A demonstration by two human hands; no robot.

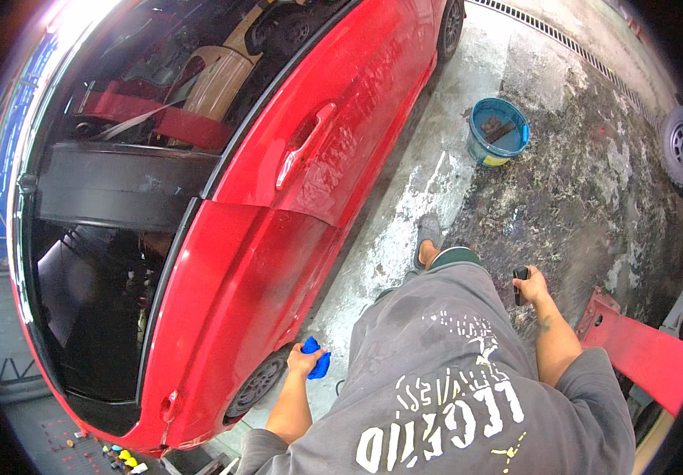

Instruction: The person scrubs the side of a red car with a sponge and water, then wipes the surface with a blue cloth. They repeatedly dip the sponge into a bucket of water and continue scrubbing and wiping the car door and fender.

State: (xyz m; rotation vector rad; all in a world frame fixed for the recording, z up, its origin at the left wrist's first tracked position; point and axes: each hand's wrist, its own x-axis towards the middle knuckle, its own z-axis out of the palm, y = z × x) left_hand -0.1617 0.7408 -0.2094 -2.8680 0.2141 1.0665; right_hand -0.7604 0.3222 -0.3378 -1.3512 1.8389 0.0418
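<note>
Beside red car (254, 245): left hand (303, 362) clamped on blue cloth (321, 366); right hand (534, 283) clamped on black object (520, 286); blue bucket (481, 150) on floor (567, 229).

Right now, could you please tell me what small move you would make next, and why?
Probably bring the blue cloth in the left hand to the red door, since its lower part shows pale, streaky patches and that hand hangs near the car. The right hand holds a dark object, so it seems less suited to wiping.
</note>
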